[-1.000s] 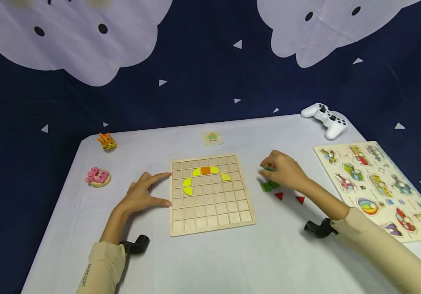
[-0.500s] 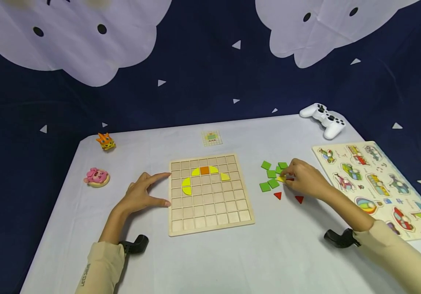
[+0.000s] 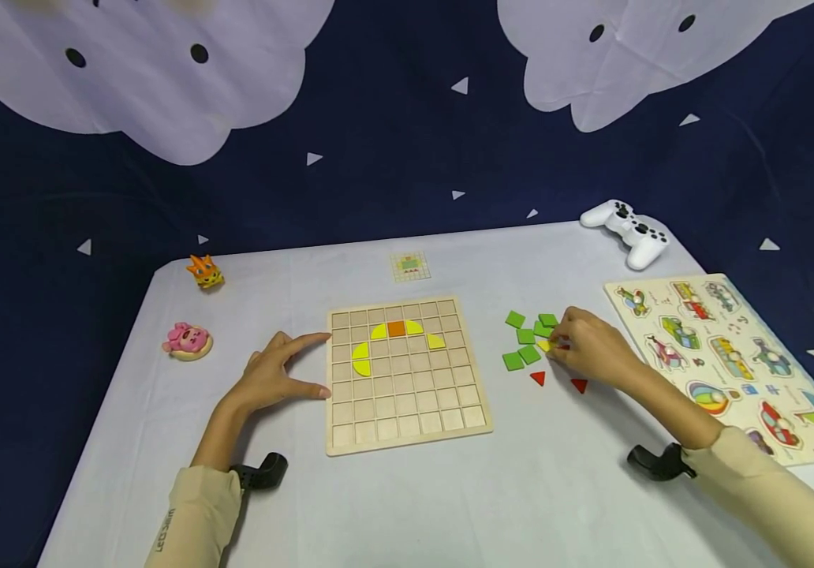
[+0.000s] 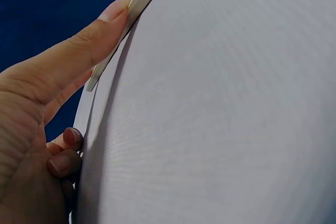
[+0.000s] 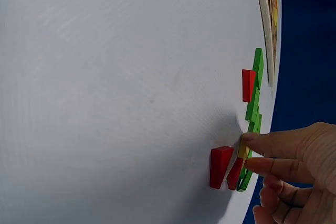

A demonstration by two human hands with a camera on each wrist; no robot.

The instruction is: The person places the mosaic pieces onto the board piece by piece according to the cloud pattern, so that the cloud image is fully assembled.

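Observation:
A square wooden grid board (image 3: 407, 410) lies at mid table. Yellow quarter-circle tiles (image 3: 361, 360) and an orange square tile (image 3: 396, 329) sit in some of its cells. My left hand (image 3: 272, 377) rests at the board's left edge, thumb and index finger stretched apart and touching the rim. My right hand (image 3: 591, 343) is right of the board, its thumb and index finger pinching a yellow tile (image 5: 242, 149) low on the table. Beside it lie several green square tiles (image 3: 513, 360) and red triangle tiles (image 3: 538, 379), one partly hidden behind the fingers.
A small pattern card (image 3: 410, 267) lies behind the board. To the right are a picture puzzle board (image 3: 719, 347) and a white game controller (image 3: 630, 231). An orange figurine (image 3: 206, 272) and a pink toy (image 3: 189, 341) sit at the left.
My right hand has moved right from over the green tiles to the yellow tile, uncovering the green ones. Over the last half second it barely moves. My left hand stays at the board.

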